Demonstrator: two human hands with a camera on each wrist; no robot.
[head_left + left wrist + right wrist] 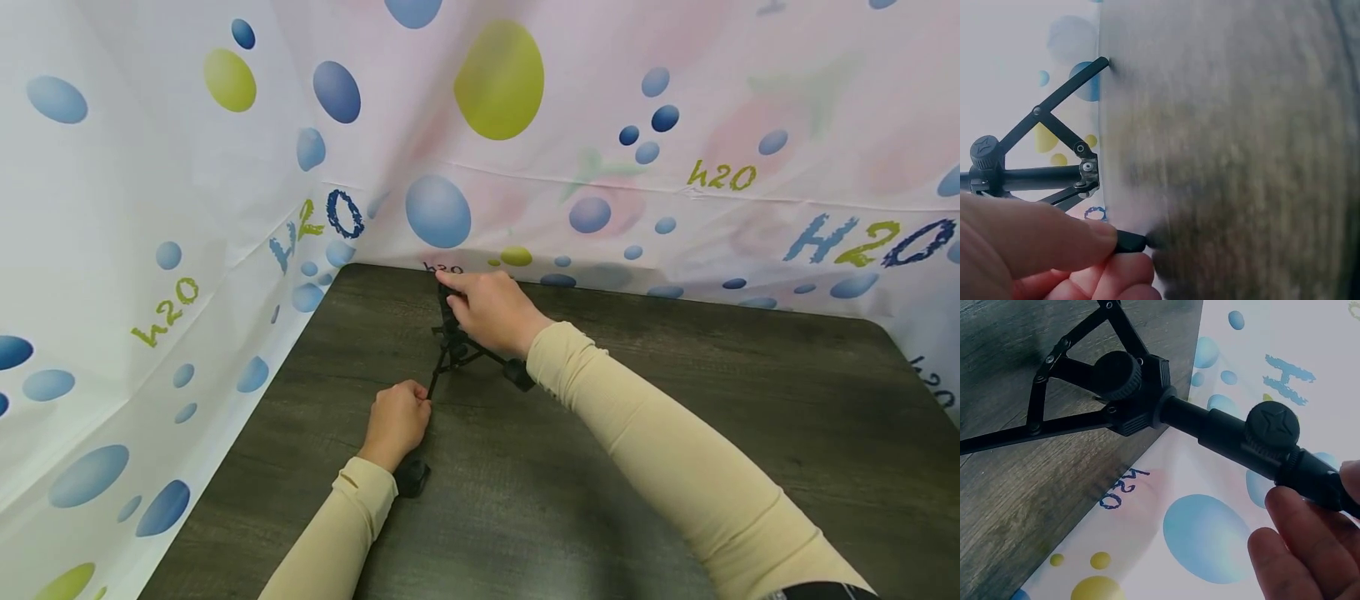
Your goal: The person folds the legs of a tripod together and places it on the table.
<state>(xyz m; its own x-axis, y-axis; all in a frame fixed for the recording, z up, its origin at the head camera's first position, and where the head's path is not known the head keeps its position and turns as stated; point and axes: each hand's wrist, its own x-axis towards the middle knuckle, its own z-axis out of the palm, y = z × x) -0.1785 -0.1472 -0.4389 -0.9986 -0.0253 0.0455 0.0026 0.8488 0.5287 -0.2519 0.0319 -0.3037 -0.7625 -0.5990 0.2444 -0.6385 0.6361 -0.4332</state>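
A small black tripod stands on the table with its legs spread. My left hand pinches the lower end of one leg between thumb and fingers; the dark tip pokes out past the thumb in the left wrist view. Around the top of the tripod's column my right hand holds on, thumb on one side and fingers on the other. A round knob with a star sits on the column just below that grip. A second knob is at the leg hub.
The dark wood-grain table has its back and left edges against a white curtain printed with blue and green dots and lettering. Small black boxes sit beside the left wrist and right wrist.
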